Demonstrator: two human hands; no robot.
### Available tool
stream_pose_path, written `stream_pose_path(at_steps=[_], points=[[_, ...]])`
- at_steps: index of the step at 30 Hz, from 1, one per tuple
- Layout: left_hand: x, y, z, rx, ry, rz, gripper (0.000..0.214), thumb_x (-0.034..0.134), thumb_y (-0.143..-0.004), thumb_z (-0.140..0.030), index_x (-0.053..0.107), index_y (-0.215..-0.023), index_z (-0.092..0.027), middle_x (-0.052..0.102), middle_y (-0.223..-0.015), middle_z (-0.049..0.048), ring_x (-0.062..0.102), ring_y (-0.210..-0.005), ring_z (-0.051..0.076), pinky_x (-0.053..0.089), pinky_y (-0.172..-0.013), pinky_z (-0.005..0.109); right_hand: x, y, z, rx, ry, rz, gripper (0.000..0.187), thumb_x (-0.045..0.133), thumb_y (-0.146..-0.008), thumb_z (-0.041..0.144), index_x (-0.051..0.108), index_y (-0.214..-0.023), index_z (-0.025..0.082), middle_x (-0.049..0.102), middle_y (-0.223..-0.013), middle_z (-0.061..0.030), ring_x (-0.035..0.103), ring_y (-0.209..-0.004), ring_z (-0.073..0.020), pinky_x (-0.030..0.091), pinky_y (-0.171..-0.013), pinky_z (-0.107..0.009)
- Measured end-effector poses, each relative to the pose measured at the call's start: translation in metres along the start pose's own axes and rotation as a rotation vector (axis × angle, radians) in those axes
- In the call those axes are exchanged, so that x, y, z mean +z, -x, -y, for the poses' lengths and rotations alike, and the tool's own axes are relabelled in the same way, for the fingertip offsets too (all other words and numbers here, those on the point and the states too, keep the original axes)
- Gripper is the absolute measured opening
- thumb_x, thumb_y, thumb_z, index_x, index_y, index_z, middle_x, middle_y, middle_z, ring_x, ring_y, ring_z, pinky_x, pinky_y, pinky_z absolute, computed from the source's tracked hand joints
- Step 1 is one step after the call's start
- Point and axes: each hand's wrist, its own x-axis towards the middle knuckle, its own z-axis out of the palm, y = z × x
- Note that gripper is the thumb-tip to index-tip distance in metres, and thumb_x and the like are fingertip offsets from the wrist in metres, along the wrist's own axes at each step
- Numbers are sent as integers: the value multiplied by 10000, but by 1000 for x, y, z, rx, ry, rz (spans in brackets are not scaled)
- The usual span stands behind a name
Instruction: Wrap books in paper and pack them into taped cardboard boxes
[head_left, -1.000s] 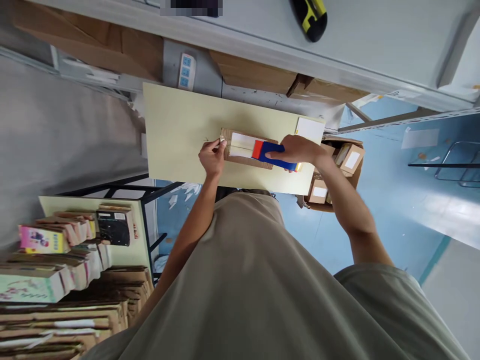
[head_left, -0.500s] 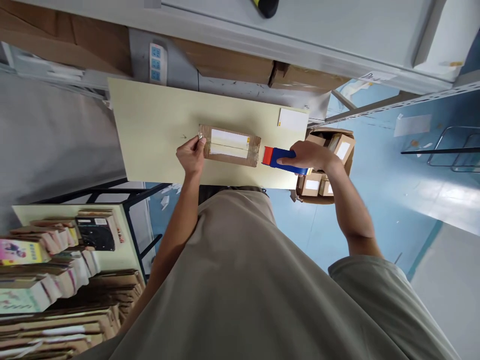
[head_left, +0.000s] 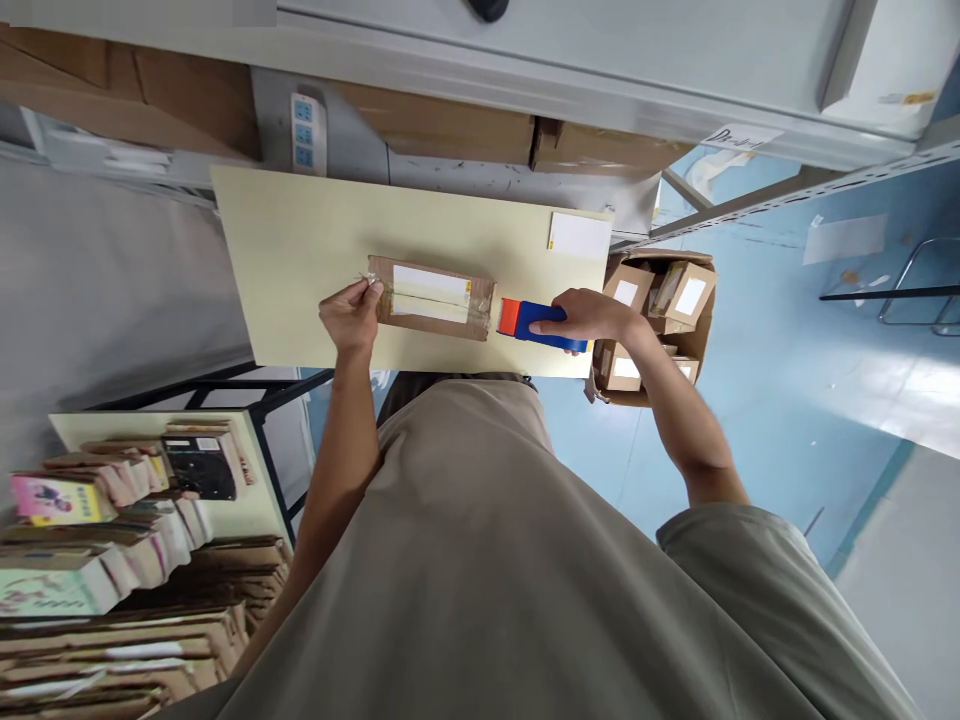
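A long brown cardboard box [head_left: 480, 310] with a white label [head_left: 431, 290] lies on a pale yellow tabletop. Pinched at the box's left end, the fingers of my left hand [head_left: 351, 315] hold a crumpled bit of clear tape [head_left: 369, 278]. My right hand [head_left: 592, 315] is wrapped round a blue tape dispenser [head_left: 551, 328] with a red front end. That red end points at the box's right end, a small gap away. Whether tape stretches across the gap I cannot tell.
A white card [head_left: 580, 237] lies at the tabletop's [head_left: 300, 260] back right. Beyond its right edge stands an open carton [head_left: 701, 345] of small labelled boxes. A power strip [head_left: 309, 135] and larger cardboard boxes [head_left: 450, 120] sit behind. Books [head_left: 97, 510] fill a stand at lower left.
The box has slid left along the tabletop together with my left hand. My right hand and the tape dispenser have followed leftward. The view has also shifted slightly.
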Motion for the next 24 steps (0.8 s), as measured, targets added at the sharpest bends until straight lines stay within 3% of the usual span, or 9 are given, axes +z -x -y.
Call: stream_pose_path(at_steps=[6, 12, 17, 24], points=[[3, 0, 0, -14, -36, 0, 237, 843, -919, -362, 708, -785, -221, 697, -780, -9, 729, -875, 205, 639, -838, 294, -2, 11, -8, -18, 42, 20, 533, 734, -1076, 682, 811, -986, 162, 798, -742, -75, 744, -694, -213, 475, -712, -356], [2, 4, -2, 21, -85, 13, 255, 812, -925, -454, 746, -811, -236, 704, -771, -5, 753, -889, 227, 660, -837, 312, 2, 12, -3, 70, 167, -62, 518, 708, -1117, 638, 825, -1075, 135, 808, -814, -119, 784, -799, -256, 501, -744, -365], [2, 9, -13, -11, -78, 30, 295, 835, -918, -503, 741, -815, -243, 715, -756, 1, 756, -910, 243, 673, -841, 321, 21, -7, 9, 180, 287, -130, 548, 663, -1146, 621, 827, -1225, 104, 845, -1052, -225, 823, -1013, -343, 541, -817, -375], [4, 18, -17, -33, -58, 25, 212, 815, -917, -398, 736, -843, -216, 755, -809, 12, 761, -917, 214, 646, -874, 293, 55, -24, 32, 220, 368, -248, 542, 637, -1179, 552, 776, -1406, 80, 840, -1264, -296, 831, -1176, -397, 591, -885, -387]])
